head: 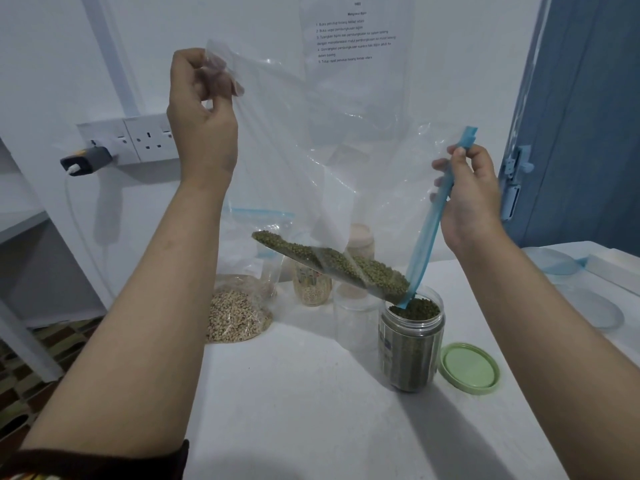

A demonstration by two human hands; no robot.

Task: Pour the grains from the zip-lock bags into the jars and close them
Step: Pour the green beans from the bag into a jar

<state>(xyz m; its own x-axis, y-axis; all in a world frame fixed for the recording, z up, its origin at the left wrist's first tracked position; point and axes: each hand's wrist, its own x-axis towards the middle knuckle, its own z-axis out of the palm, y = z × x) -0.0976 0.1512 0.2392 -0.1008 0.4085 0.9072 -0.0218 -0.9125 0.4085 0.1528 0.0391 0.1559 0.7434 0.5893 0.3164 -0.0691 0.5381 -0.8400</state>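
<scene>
Pouring: left hand (202,109) pinches bag (311,150) corner high, right hand (467,199) grips blue zip edge. Beans (332,265) reach jar (412,341) rim; overflow likely if tilt steepens.

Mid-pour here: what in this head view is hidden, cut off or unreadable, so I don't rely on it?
- Wall sheet: print too small, top cut off by the frame edge.
- Jars behind the held bag: blurred by its plastic, contents unclear.
- Label on the green-bean jar: blurred.
- Left hand fingertips: veiled by the bag corner.
- Clear lids at right: faint, count uncertain.
</scene>
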